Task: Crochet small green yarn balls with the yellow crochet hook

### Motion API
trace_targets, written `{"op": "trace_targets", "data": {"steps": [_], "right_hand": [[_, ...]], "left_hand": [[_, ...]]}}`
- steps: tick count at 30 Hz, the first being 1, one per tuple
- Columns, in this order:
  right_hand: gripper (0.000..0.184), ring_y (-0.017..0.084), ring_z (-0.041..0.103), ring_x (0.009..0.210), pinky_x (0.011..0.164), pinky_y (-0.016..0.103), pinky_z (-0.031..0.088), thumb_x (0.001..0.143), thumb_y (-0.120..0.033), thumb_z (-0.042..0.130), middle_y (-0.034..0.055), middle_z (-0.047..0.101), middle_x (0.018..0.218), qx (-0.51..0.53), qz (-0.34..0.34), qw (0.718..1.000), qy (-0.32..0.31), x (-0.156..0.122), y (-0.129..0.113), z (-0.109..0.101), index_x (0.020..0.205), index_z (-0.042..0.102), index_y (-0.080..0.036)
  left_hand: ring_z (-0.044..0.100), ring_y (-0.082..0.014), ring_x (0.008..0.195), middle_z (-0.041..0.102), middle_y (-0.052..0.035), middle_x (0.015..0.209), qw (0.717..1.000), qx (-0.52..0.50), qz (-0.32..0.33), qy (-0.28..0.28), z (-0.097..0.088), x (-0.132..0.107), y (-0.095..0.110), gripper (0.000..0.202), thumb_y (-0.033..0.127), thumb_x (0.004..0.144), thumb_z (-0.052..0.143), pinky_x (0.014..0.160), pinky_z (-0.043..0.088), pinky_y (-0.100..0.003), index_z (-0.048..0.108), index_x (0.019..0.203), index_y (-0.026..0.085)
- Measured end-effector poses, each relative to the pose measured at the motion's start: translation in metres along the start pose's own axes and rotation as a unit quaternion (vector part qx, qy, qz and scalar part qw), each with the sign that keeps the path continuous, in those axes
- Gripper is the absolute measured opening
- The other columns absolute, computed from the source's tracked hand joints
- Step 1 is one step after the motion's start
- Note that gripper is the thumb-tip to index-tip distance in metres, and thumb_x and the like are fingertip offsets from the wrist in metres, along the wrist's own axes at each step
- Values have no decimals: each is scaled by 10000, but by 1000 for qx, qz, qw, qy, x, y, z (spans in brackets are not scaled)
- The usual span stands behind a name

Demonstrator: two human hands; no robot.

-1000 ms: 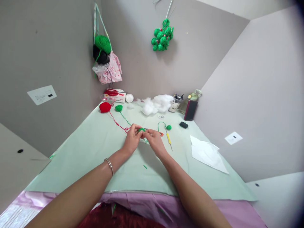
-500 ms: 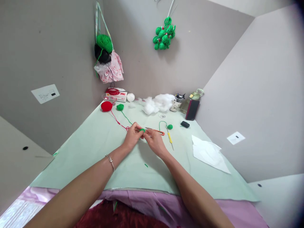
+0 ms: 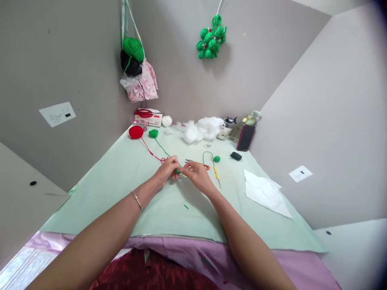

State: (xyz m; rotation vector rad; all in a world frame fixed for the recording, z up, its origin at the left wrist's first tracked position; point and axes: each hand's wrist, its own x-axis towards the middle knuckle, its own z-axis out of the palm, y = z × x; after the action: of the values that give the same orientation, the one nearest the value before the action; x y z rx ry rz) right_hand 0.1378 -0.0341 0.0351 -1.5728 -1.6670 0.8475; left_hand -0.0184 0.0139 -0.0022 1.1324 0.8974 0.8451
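My left hand (image 3: pixel 167 169) and my right hand (image 3: pixel 197 174) meet over the pale green cloth (image 3: pixel 127 189), fingers pinched together on a small green crocheted piece (image 3: pixel 177 170). Green yarn (image 3: pixel 161 149) runs from it back to a small green yarn ball (image 3: pixel 153 133). A red strand lies beside it and leads to a red yarn ball (image 3: pixel 136 131). Orange-handled scissors (image 3: pixel 199 164) lie just behind my right hand. A yellow-handled crochet hook (image 3: pixel 217 174) lies to its right, near another small green crocheted ball (image 3: pixel 216 158).
White stuffing (image 3: pixel 201 129), a cup of tools (image 3: pixel 225 129), a bottle (image 3: pixel 246 123), a dark phone (image 3: pixel 244 137) and a small black object (image 3: pixel 235 156) stand at the back. White paper (image 3: pixel 266 194) lies right. A bunch of green crocheted balls (image 3: pixel 211 38) hangs on the wall.
Both hands stay pinched on the green piece and have lowered it slightly toward the cloth. The view has shifted a little.
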Motion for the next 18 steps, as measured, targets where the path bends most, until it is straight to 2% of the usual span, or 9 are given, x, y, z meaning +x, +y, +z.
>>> {"op": "trace_targets", "data": {"steps": [4, 9, 13, 18], "right_hand": [[379, 111, 328, 512, 512, 266, 236, 760, -563, 670, -70, 411, 521, 38, 13, 999, -34, 5, 5, -3, 648, 586, -211], [383, 106, 283, 501, 520, 275, 243, 798, -569, 631, -80, 370, 505, 43, 16, 999, 0, 7, 5, -10, 663, 559, -219], [259, 133, 366, 531, 552, 281, 275, 861, -434, 564, -46, 473, 561, 17, -8, 1000, 20, 2, 0, -4, 715, 573, -221], [105, 173, 430, 590, 625, 304, 264, 845, -233, 548, -9, 533, 609, -45, -40, 996, 72, -9, -7, 12, 741, 532, -238]], "left_hand": [[681, -267, 1115, 655, -120, 1333, 1000, 6, 17, -6, 2, -2, -2, 391, 361, 991, 666, 928, 599, -484, 624, 1333, 175], [689, -256, 1086, 667, -115, 1303, 998, 20, 67, -10, 2, -3, -3, 377, 360, 992, 665, 908, 606, -470, 631, 1316, 171], [695, -249, 1064, 675, -111, 1281, 992, 46, 118, 17, 4, 1, -7, 367, 355, 991, 668, 893, 610, -459, 635, 1305, 168], [686, -253, 1085, 666, -114, 1304, 971, 84, 203, 91, 14, -1, -12, 357, 360, 996, 660, 909, 603, -468, 641, 1300, 175]]}}
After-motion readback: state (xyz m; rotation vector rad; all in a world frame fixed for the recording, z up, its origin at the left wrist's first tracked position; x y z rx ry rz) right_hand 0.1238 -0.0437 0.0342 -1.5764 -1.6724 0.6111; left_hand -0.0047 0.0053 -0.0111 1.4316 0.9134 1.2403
